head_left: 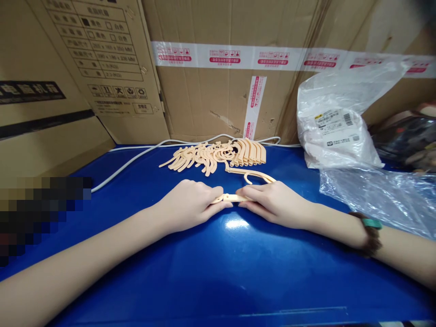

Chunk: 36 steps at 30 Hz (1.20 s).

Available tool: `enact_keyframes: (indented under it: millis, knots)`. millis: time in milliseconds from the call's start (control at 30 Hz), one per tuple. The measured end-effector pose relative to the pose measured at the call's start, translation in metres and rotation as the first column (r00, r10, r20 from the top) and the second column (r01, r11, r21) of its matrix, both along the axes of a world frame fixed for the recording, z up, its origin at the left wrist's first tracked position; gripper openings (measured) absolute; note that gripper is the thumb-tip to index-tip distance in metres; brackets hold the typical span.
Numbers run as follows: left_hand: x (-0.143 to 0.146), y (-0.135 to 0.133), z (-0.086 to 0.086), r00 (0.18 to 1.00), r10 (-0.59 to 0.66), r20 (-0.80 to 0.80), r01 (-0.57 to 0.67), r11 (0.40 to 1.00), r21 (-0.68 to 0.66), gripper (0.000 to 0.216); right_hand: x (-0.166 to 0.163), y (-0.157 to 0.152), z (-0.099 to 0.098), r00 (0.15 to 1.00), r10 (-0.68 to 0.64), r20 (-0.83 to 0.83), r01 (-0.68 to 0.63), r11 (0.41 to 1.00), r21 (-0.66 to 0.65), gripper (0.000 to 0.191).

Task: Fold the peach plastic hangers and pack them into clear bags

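Both my hands grip a beige plastic folding hanger point(233, 198) just above the blue table. Pinched at the left end of its short visible piece, my left hand point(190, 204) is closed, with fingertips covering that end. My right hand point(284, 203) is closed on the other end, its thumb and fingers hiding part of the hanger. Just beyond my right hand lie a curved hook and a slim jointed arm point(243, 171) of the same beige plastic; I cannot tell whether they join the held piece. Behind them is a pile of loose beige hanger pieces point(206, 156).
Curved hanger arms point(250, 152) lie stacked at the back of the blue table point(218, 272). A white cable point(136, 164) runs along the back left. Cardboard boxes point(211, 100) wall the rear and left. A white plastic bag point(337, 127) and clear film point(381, 195) are at right.
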State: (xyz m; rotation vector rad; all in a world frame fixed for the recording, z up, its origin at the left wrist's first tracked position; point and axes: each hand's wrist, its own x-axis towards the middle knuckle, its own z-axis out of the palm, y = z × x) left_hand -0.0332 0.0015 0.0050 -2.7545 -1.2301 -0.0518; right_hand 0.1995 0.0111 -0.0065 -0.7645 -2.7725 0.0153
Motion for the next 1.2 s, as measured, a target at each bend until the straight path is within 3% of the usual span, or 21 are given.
enact_keyframes:
  millis: [433, 733, 1200]
  knots:
    - [0.0013, -0.0023, 0.0013, 0.994, 0.02, 0.105, -0.015, 0.999, -0.048, 0.038, 0.0002, 0.0005, -0.0003, 1.0, -0.023, -0.007, 0.023, 1.0, 0.012, 0.031]
    - [0.0009, 0.0004, 0.0012, 0.98, 0.016, 0.198, 0.007, 0.993, -0.119, 0.041, 0.0005, -0.002, -0.001, 0.997, -0.068, -0.023, 0.07, 0.991, 0.113, 0.035]
    - [0.0025, -0.0006, 0.0014, 0.999, 0.035, -0.042, -0.032, 0.998, 0.054, 0.047, 0.0019, -0.0019, -0.0015, 0.996, -0.062, -0.06, 0.066, 0.995, 0.068, 0.032]
